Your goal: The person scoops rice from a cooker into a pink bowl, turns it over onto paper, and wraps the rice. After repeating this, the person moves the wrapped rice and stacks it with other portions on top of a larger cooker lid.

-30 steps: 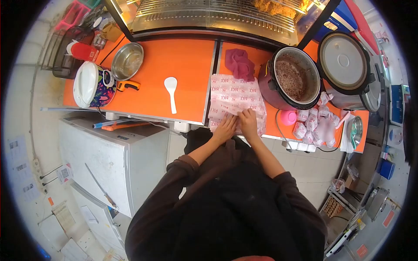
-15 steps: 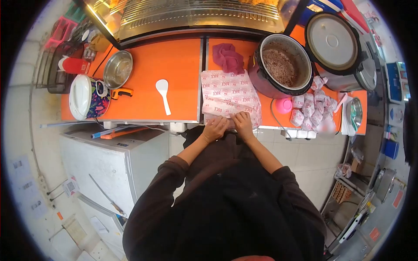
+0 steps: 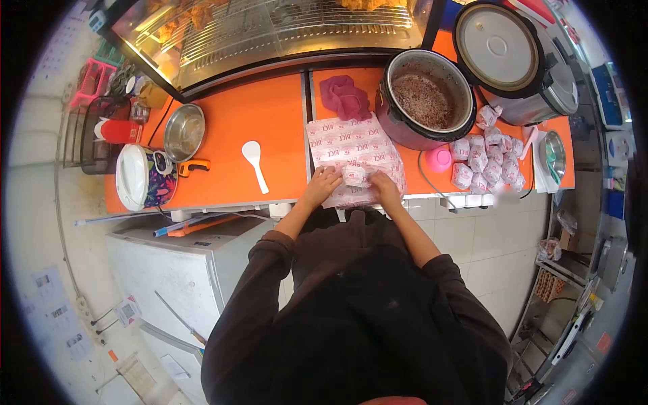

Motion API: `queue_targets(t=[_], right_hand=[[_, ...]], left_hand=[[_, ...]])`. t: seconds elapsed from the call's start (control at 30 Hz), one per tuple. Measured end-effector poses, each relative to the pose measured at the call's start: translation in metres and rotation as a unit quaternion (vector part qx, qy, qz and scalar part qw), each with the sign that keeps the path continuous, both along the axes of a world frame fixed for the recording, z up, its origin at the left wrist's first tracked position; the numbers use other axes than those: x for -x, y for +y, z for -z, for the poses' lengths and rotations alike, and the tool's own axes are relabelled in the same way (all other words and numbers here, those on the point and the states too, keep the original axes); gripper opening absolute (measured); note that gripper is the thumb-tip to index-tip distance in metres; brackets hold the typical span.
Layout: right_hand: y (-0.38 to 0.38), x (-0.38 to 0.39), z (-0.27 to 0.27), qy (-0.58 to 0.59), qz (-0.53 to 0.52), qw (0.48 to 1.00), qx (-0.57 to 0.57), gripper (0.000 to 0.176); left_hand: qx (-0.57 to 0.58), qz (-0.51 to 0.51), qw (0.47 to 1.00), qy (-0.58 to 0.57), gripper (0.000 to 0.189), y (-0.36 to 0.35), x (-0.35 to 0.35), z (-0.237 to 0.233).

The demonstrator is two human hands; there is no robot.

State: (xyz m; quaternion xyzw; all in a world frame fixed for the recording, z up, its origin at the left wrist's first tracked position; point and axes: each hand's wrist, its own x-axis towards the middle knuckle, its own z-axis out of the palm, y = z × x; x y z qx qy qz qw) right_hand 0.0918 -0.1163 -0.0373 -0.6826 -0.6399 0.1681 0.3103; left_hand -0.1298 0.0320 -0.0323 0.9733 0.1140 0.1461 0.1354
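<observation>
A small paper-wrapped parcel (image 3: 356,175), white with red print, lies on a stack of printed wrapping paper (image 3: 351,140) at the counter's front edge. My right hand (image 3: 385,190) grips the parcel's right end with its fingertips. At its left side is my left hand (image 3: 323,186), fingers apart and close to the parcel; whether they touch it is hard to tell. What the parcel holds is hidden by the paper. Just beyond the stack, to the right, an uncovered pot (image 3: 387,128) holds reddish-brown rice (image 3: 424,100).
Several similar wrapped parcels (image 3: 487,158) are piled right of a pink cup (image 3: 439,159). A white rice paddle (image 3: 254,165) lies left on the orange counter (image 3: 270,101), with a metal bowl (image 3: 184,132) farther left. A maroon cloth (image 3: 345,96) sits behind the paper. A glass display case (image 3: 290,42) borders the back.
Both hands were together at the paper's front edge, folding it. Now they are apart, with a compact wrapped parcel between them on the stack. The camera view has shifted slightly.
</observation>
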Motion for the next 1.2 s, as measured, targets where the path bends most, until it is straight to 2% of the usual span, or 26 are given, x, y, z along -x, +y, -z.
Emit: queue_targets(t=[0.03,0.07,0.13,0.17,0.2,0.23,0.3,0.33,0.37,0.43,0.47,0.5,0.53,0.57,0.7,0.77,0.8,0.83,0.9,0.93,0.97,1.0,1.03,1.1,1.13,1.2], right_hand=[[0.006,-0.006,0.001,0.092,0.005,0.995,0.04,0.03],[0.013,-0.01,0.003,0.093,0.008,0.995,0.039,0.03],[0.029,-0.017,0.002,0.138,0.039,0.962,0.232,0.024],[0.037,-0.013,0.003,0.138,0.041,0.962,0.231,0.024],[0.047,-0.004,0.006,0.081,0.118,0.978,0.15,0.022],[0.057,0.006,-0.003,0.022,0.193,0.979,0.067,0.02],[0.065,0.003,-0.013,0.042,0.173,0.981,0.076,0.014],[0.069,-0.003,-0.004,-0.084,0.118,0.985,0.089,0.016],[0.069,-0.006,0.004,-0.208,0.06,0.971,0.102,0.018],[0.063,-0.005,-0.007,-0.159,0.049,0.978,0.124,0.018],[0.06,-0.006,-0.013,-0.112,0.036,0.983,0.143,0.018],[0.053,-0.003,-0.016,-0.114,0.037,0.982,0.143,0.018],[0.04,0.003,-0.019,-0.126,0.037,0.988,0.075,0.014],[0.029,0.009,-0.02,-0.137,0.036,0.99,0.008,0.012],[0.005,0.036,-0.005,-0.093,0.064,0.992,-0.055,0.016],[0.016,0.05,-0.004,0.075,0.217,0.97,-0.076,0.028],[0.025,0.054,-0.014,0.216,0.29,0.932,-0.008,0.033],[0.036,0.056,-0.026,0.354,0.355,0.864,0.05,0.038],[0.055,0.049,-0.034,0.425,0.305,0.83,0.194,0.051],[0.064,0.053,-0.018,0.422,0.322,0.827,0.184,0.051],[0.074,0.061,0.014,0.274,0.272,0.913,0.131,0.062],[0.082,0.068,0.031,0.118,0.211,0.967,0.077,0.073],[0.09,0.067,0.022,0.124,0.22,0.965,0.068,0.073],[0.107,0.055,-0.004,0.091,0.178,0.915,0.351,0.08],[0.11,0.068,-0.019,0.074,0.256,0.893,0.363,0.074],[0.109,0.084,-0.034,0.1,0.308,0.887,0.329,0.068]], left_hand=[[-0.002,0.004,1.0,0.0,0.025,0.007,-0.005,-0.01],[0.045,-0.005,0.997,0.058,0.022,0.016,-0.012,-0.02],[0.092,-0.013,0.989,0.116,0.019,0.031,-0.027,-0.019],[0.174,-0.048,0.965,0.192,0.019,0.038,-0.041,-0.012],[0.254,-0.082,0.926,0.266,0.019,0.041,-0.051,-0.007],[0.253,-0.081,0.927,0.266,0.019,0.038,-0.061,-0.007],[0.133,-0.162,0.968,0.14,0.021,0.034,-0.078,-0.01],[-0.022,-0.106,0.989,0.102,0.027,0.032,-0.077,-0.017],[-0.021,-0.104,0.989,0.103,0.027,0.034,-0.077,-0.023],[-0.097,-0.045,0.991,0.084,0.03,0.041,-0.071,-0.017],[-0.096,-0.043,0.991,0.083,0.03,0.039,-0.065,-0.015],[-0.028,-0.058,0.996,0.06,0.026,0.035,-0.055,-0.002],[0.038,-0.074,0.996,0.037,0.022,0.029,-0.048,0.003],[0.039,-0.073,0.996,0.035,0.022,0.02,-0.04,0.008],[-0.01,-0.084,0.996,-0.035,0.019,-0.017,-0.01,0.013],[-0.023,-0.117,0.99,-0.082,0.025,-0.031,-0.006,0.021],[-0.019,-0.134,0.986,-0.1,0.028,-0.038,-0.004,0.028],[0.012,-0.159,0.984,-0.073,0.03,-0.048,-0.003,0.026],[0.047,-0.159,0.985,-0.05,0.032,-0.06,-0.006,0.018],[0.078,-0.17,0.982,-0.024,0.034,-0.061,-0.005,0.013],[0.104,-0.186,0.977,0.005,0.037,-0.059,-0.003,0.01],[0.128,-0.178,0.975,0.041,0.038,-0.057,0.0,0.006],[0.119,-0.169,0.977,0.044,0.038,-0.057,0.003,0.007],[0.078,-0.172,0.98,0.059,0.038,-0.061,0.002,0.009],[0.104,-0.172,0.976,0.08,0.047,-0.062,0.001,0.007],[0.105,-0.157,0.979,0.082,0.054,-0.06,0.0,0.003]])
